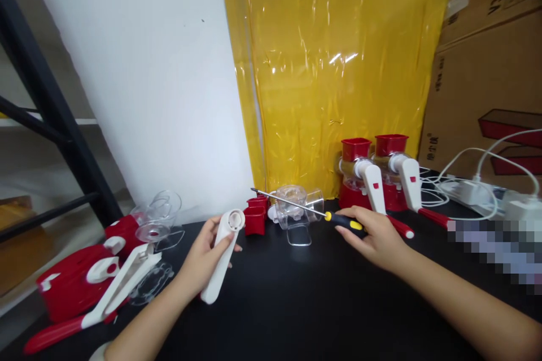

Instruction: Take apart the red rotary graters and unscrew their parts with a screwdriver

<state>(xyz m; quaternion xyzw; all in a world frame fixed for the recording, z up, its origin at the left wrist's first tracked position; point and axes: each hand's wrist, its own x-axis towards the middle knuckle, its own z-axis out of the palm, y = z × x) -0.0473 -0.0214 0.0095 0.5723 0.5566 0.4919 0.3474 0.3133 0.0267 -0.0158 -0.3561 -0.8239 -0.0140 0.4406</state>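
Observation:
My left hand is closed around a white crank arm, held tilted with its round socket end at the top. A screwdriver with a black and yellow handle is gripped in my right hand. Its long metal shaft points left, and the tip is above the small red parts. Behind the shaft sits a clear plastic housing on the black table. The shaft and the crank arm are apart.
Two red and white crank machines stand at the back right, near white cables and a cardboard box. Red bases, white cranks and clear parts lie at the left. A yellow plastic curtain hangs behind.

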